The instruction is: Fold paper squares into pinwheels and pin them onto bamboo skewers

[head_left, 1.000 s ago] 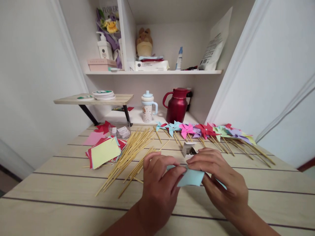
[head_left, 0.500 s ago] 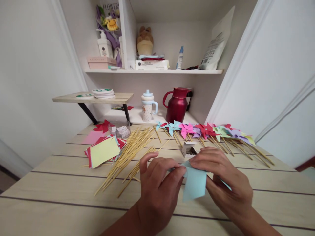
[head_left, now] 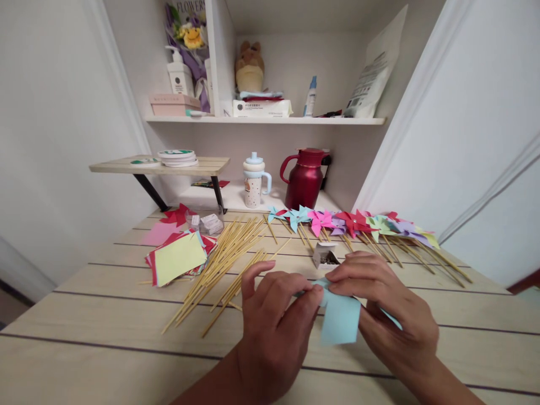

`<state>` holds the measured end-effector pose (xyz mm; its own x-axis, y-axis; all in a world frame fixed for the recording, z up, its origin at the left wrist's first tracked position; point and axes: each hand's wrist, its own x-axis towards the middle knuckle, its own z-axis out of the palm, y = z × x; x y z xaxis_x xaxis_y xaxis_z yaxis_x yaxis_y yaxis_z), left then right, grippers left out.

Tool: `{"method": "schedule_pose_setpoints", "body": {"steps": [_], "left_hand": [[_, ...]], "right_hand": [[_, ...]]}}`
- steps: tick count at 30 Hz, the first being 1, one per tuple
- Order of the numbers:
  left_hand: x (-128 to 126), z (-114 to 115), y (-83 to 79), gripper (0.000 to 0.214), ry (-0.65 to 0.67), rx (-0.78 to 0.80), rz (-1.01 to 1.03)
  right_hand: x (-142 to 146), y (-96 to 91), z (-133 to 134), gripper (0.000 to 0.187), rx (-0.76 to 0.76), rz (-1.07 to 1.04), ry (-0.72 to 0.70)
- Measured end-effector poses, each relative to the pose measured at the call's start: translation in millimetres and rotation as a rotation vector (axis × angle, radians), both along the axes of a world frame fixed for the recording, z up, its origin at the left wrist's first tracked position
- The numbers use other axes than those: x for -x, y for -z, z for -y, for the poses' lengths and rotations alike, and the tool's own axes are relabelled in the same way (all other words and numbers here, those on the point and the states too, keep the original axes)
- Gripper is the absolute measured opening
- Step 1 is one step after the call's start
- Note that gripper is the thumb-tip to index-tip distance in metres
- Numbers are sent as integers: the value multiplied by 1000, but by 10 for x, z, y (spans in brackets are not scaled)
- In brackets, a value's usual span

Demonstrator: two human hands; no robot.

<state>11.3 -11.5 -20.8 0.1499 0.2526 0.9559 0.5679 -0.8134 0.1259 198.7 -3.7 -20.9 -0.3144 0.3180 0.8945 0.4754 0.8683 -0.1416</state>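
Observation:
A piece of light blue paper point(head_left: 340, 322) is held between my two hands above the table, one flap hanging down and its upper part bent over. My left hand point(head_left: 276, 326) pinches its left edge between thumb and index finger. Closed on the paper's right side, my right hand point(head_left: 386, 309) has its fingers over the top, and a bit of blue shows below them. Just beyond the hands stands a small open box point(head_left: 325, 256) with tiny metal pieces inside. Bamboo sticks point(head_left: 219, 264) lie in a loose heap to the left.
Finished paper pinwheels point(head_left: 321, 221) on sticks lie in a row at the back right. A stack of coloured paper point(head_left: 179, 260) rests at the left near a small raised shelf point(head_left: 202, 165). A cup point(head_left: 253, 183) and a red jug point(head_left: 304, 180) stand behind.
Both hands and the blue paper have shifted slightly to the right. The hanging flap has turned a little, and both hands keep their grip.

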Motion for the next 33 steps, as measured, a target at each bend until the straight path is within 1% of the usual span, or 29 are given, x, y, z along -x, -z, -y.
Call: {"method": "schedule_pose_setpoints", "body": {"steps": [7,15,19,23,24,28,31,33], "left_hand": [[9,-10,5,18,-12,-4,-20],[-19,-39,48,21,-12,14,-27],[-66,-74,118,22,-13,75,4],[-96,-131,194,11,34,180,30],[-93,-149,208,11,48,208,28],[-48,-216,242,24,84,280,60],[-8,-234,244,34,137,313,95],[7,-231,240,37,170,330,136]], "right_hand": [[1,-12,-1,32,-15,2,22],[27,23,-34,24,13,-14,118],[-5,54,-54,18,21,-17,152],[-57,63,-83,17,-2,-22,184],[-68,62,-92,17,-7,-30,193],[-117,71,-141,19,-13,-96,239],[-154,96,-176,20,1,-149,276],[-171,112,-189,18,34,-197,338]]}}
